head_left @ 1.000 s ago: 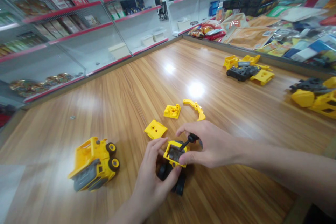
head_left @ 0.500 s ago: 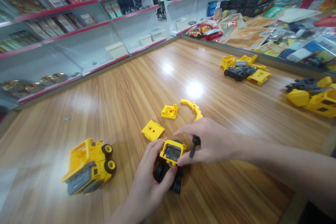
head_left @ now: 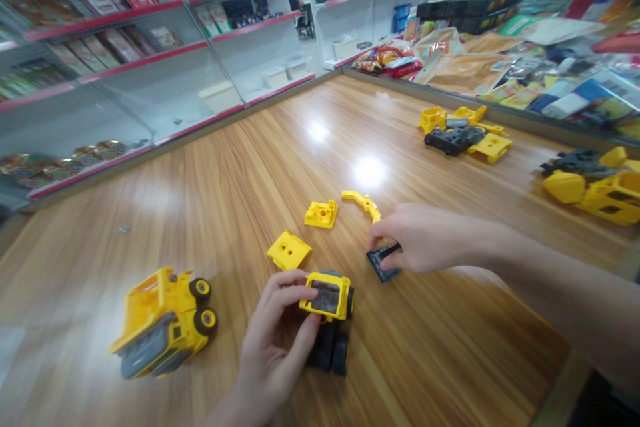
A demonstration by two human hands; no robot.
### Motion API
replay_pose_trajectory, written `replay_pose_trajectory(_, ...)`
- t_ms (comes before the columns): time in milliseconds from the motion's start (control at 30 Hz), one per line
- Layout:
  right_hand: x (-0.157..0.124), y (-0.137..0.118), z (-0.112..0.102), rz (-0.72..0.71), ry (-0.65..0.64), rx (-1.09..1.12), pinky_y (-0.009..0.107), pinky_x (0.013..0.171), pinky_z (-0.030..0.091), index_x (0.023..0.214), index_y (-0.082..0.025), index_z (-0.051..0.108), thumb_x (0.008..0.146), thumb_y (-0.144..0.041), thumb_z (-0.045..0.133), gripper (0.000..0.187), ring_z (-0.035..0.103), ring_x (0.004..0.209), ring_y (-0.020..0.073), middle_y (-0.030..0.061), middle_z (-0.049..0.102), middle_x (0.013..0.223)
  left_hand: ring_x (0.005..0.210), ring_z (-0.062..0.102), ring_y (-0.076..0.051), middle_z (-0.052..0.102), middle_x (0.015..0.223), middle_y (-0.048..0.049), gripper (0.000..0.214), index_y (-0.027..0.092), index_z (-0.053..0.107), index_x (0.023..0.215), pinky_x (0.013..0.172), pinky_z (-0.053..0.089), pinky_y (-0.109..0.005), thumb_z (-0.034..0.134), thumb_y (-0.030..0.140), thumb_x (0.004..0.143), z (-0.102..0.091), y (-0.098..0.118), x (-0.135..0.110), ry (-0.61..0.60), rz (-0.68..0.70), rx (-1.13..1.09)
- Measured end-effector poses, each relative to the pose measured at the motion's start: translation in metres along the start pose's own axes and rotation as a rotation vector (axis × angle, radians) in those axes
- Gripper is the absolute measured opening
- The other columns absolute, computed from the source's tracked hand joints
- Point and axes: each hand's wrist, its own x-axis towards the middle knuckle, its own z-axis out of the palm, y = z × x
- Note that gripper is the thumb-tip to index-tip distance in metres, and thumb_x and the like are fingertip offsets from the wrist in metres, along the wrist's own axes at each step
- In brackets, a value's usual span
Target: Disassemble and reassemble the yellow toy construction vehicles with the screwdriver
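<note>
My left hand (head_left: 277, 337) grips the yellow cab (head_left: 327, 297) of a small toy vehicle with black wheels (head_left: 333, 350) that stands on the wooden table (head_left: 450, 347). To its right my right hand (head_left: 425, 238) pinches a small dark grey part (head_left: 383, 262) that rests low on the table. Close by lie three loose yellow pieces: a flat plate (head_left: 289, 250), a square block (head_left: 321, 214) and a curved arm (head_left: 363, 203).
A yellow toy dump truck (head_left: 163, 320) stands at the left. More yellow and black toy parts (head_left: 463, 130) lie at the far right, and another pile (head_left: 593, 183) at the right edge. Shop shelves (head_left: 125, 60) and packaged goods (head_left: 525, 60) surround the table.
My right hand has left the toy's cab and moved right with a dark part, now down on the table. My left hand still holds the yellow cab.
</note>
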Motion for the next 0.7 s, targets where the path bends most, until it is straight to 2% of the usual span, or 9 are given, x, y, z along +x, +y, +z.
replay_pose_trajectory(100, 0.002, -0.001, 0.002, 0.018, -0.012, -0.028, 0.025, 0.058, 0.033, 0.095, -0.026, 0.072, 0.08, -0.034, 0.063, 0.019, 0.064, 0.075, 0.0189, 0.0022, 0.072, 0.082, 0.109, 0.056, -0.024, 0.053, 0.113, -0.01, 0.017, 0.021, 0.063, 0.094, 0.089, 0.051, -0.034, 0.068, 0.012, 0.08, 0.001, -0.001, 0.002, 0.102, 0.011, 0.026)
replay_pose_trajectory(233, 0.007, -0.003, 0.008, 0.033, -0.002, -0.045, 0.025, 0.056, 0.031, 0.091, -0.024, 0.072, 0.082, -0.036, 0.063, 0.017, 0.064, 0.071, 0.0183, 0.0023, 0.071, 0.079, 0.114, 0.054, -0.023, 0.051, 0.116, -0.0082, 0.015, 0.021, 0.059, 0.086, 0.094, 0.048, -0.034, 0.068, 0.01, 0.079, 0.002, -0.002, 0.003, 0.155, 0.001, 0.026)
replay_pose_trajectory(433, 0.011, -0.008, 0.016, -0.016, 0.035, -0.03, 0.025, 0.054, 0.029, 0.085, -0.022, 0.07, 0.086, -0.043, 0.06, 0.023, 0.061, 0.066, 0.0167, 0.0022, 0.07, 0.074, 0.119, 0.054, -0.023, 0.05, 0.126, -0.0095, 0.011, 0.021, 0.057, 0.091, 0.097, 0.047, -0.033, 0.062, 0.013, 0.085, 0.002, 0.001, 0.002, 0.117, -0.071, -0.047)
replay_pose_trajectory(567, 0.007, -0.01, 0.016, -0.041, 0.027, -0.013, 0.025, 0.054, 0.03, 0.085, -0.021, 0.068, 0.07, -0.059, 0.073, 0.041, 0.061, 0.069, 0.0191, 0.0021, 0.068, 0.075, 0.12, 0.053, -0.023, 0.05, 0.128, -0.0097, 0.01, 0.021, 0.057, 0.093, 0.095, 0.048, -0.029, 0.059, 0.013, 0.087, 0.002, 0.004, 0.001, 0.088, -0.076, -0.083)
replay_pose_trajectory(633, 0.005, -0.011, 0.016, -0.045, 0.032, -0.031, 0.026, 0.055, 0.031, 0.086, -0.021, 0.066, 0.068, -0.053, 0.076, 0.038, 0.061, 0.071, 0.0199, 0.0021, 0.067, 0.077, 0.12, 0.054, -0.023, 0.05, 0.127, -0.0099, 0.01, 0.021, 0.057, 0.093, 0.095, 0.048, -0.03, 0.06, 0.014, 0.086, 0.001, 0.004, 0.001, 0.089, -0.076, -0.075)
replay_pose_trajectory(700, 0.005, -0.013, 0.018, -0.058, 0.041, -0.044, 0.026, 0.057, 0.033, 0.087, -0.021, 0.065, 0.072, -0.044, 0.073, 0.029, 0.061, 0.071, 0.0194, 0.002, 0.066, 0.078, 0.118, 0.054, -0.023, 0.051, 0.126, -0.01, 0.011, 0.021, 0.058, 0.093, 0.093, 0.049, -0.03, 0.06, 0.014, 0.086, 0.001, 0.004, 0.001, 0.089, -0.072, -0.062)
